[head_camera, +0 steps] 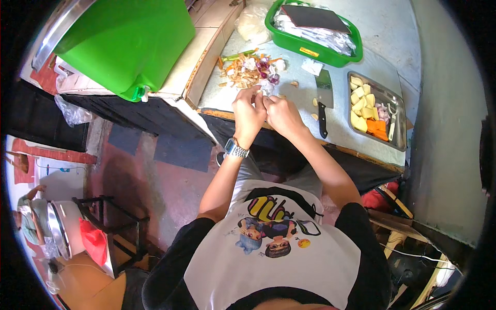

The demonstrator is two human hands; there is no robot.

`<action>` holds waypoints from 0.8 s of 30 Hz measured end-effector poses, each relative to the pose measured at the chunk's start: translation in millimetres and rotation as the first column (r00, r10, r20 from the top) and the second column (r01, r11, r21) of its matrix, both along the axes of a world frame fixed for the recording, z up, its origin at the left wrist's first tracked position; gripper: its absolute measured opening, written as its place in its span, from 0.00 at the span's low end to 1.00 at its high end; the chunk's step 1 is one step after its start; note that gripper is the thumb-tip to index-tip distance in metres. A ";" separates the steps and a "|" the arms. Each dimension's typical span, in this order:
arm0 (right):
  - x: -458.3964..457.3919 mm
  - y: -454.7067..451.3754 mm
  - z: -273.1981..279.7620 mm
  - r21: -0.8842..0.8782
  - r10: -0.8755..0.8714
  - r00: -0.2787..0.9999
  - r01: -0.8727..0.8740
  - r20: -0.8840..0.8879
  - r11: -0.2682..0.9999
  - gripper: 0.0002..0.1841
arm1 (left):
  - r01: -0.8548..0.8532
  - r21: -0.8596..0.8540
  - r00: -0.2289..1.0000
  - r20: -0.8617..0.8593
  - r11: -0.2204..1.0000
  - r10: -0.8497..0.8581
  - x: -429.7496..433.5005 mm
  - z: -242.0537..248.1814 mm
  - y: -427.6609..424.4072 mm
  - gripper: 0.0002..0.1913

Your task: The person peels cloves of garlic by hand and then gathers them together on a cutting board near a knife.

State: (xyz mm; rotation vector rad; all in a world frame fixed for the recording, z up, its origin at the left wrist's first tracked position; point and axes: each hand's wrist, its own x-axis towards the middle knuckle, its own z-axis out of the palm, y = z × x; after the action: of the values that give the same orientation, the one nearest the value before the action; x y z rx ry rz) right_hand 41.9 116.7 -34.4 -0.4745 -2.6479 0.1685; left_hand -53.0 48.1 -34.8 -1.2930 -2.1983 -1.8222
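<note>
My left hand (249, 110) and my right hand (283, 115) meet over the counter's front edge, fingertips closed on a small pale piece, which looks like a garlic clove (263, 93). Just beyond them lies a heap of vegetable peelings (244, 69) with garlic and red onion skins. Right of my right hand are several loose garlic cloves (315, 102) and a black-handled cleaver (324, 91), its handle towards me. A steel tray (401, 116) farther right holds cut potatoes (360, 100), orange carrot pieces (376, 129), chopped shallots (383, 113) and a peeler (392, 122).
A green basin (310, 53) with plastic bags and a dark board stands at the back, beside a tied plastic bag (254, 23). A large green container with a tap (135, 46) stands on the left tiled ledge. A wall borders the right side. Another person is at far left.
</note>
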 end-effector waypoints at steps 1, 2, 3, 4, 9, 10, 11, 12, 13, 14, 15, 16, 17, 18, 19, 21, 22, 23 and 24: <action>-0.5 0.0 -0.1 -0.004 -0.009 1.000 0.009 -0.007 1.000 0.09 | -0.003 0.012 1.000 0.005 1.000 0.003 -0.5 -1.7 1.3 0.08; -0.9 -0.2 -0.5 -0.007 -0.018 1.000 0.018 -0.014 1.000 0.09 | -0.005 0.024 1.000 0.010 1.000 0.005 -0.9 -3.2 1.9 0.08; -1.1 0.4 -1.4 -0.006 -0.019 1.000 0.019 -0.015 1.000 0.09 | -0.004 0.025 1.000 0.008 1.000 0.004 -0.9 -2.1 2.6 0.08; -1.3 0.9 -3.0 0.010 -0.026 0.999 0.026 -0.030 1.000 0.09 | -0.010 0.008 1.000 0.008 1.000 0.010 -0.6 -1.2 2.9 0.08; -3.3 7.6 -0.9 -0.013 -0.055 0.997 0.055 -0.047 0.998 0.07 | -0.008 -0.017 0.999 0.045 1.000 0.008 -3.7 -8.7 5.0 0.08; -3.9 9.3 0.7 -0.111 -0.048 0.995 0.038 -0.083 0.993 0.07 | 0.082 0.024 0.973 0.216 0.996 -0.086 -9.0 -13.5 3.9 0.08; -4.4 10.9 2.4 -0.206 -0.043 0.992 0.018 -0.119 0.978 0.07 | 0.164 0.080 0.909 0.375 0.983 -0.182 -15.0 -18.2 3.0 0.09; -3.8 11.8 3.1 -0.204 -0.044 0.992 0.018 -0.119 0.979 0.07 | 0.244 0.148 0.814 0.506 0.958 -0.285 -19.2 -18.0 1.9 0.10; -2.8 12.5 3.8 -0.295 -0.033 0.983 -0.022 -0.181 0.955 0.08 | 0.244 0.150 0.814 0.505 0.958 -0.286 -21.1 -18.1 1.4 0.10; -2.1 13.2 4.8 -0.380 -0.029 0.969 -0.068 -0.244 0.923 0.09 | 0.284 0.228 0.747 0.556 0.931 -0.365 -22.3 -18.3 0.8 0.10; -1.4 13.0 5.5 -0.381 -0.030 0.969 -0.068 -0.244 0.922 0.09 | 0.317 0.306 0.671 0.597 0.898 -0.440 -23.6 -18.5 -0.6 0.11; -0.8 12.9 6.5 -0.389 -0.029 0.974 -0.063 -0.226 0.919 0.09 | 0.333 0.284 0.685 0.583 0.899 -0.438 -25.3 -18.6 -1.9 0.12; -0.4 12.5 7.7 -0.396 -0.029 0.978 -0.057 -0.208 0.916 0.09 | 0.334 0.283 0.685 0.582 0.899 -0.438 -26.0 -18.7 -2.5 0.12; -0.4 9.6 11.9 -0.398 -0.029 0.978 -0.058 -0.208 0.916 0.09 | 0.322 0.292 0.676 0.595 0.900 -0.435 -26.3 -17.5 -3.8 0.12; -0.3 5.2 18.3 -0.378 -0.019 0.973 -0.072 -0.232 0.923 0.09 | 0.311 0.301 0.667 0.607 0.902 -0.433 -26.7 -16.3 -5.0 0.12; -0.3 3.6 18.5 -0.356 -0.012 0.967 -0.083 -0.255 0.931 0.09 | 0.314 0.292 0.666 0.611 0.903 -0.429 -27.7 -14.4 -5.5 0.12; -0.3 4.9 13.2 -0.362 -0.022 0.956 -0.089 -0.291 0.928 0.09 | 0.318 0.284 0.664 0.614 0.904 -0.427 -27.4 -13.3 -4.8 0.12; 0.0 6.4 9.9 -0.368 -0.032 0.945 -0.096 -0.327 0.925 0.09 | 0.321 0.286 0.663 0.614 0.903 -0.429 -26.6 -12.3 -4.1 0.12; -0.2 7.1 9.0 -0.369 -0.033 0.945 -0.095 -0.326 0.925 0.09 | 0.336 0.255 0.678 0.602 0.907 -0.421 -26.2 -11.3 -4.6 0.12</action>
State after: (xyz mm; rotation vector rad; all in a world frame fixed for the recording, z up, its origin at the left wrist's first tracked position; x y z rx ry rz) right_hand 41.7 123.8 -25.4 -0.4782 -2.2941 0.7193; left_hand -79.2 43.5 -46.0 -1.3056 -2.1101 -2.9039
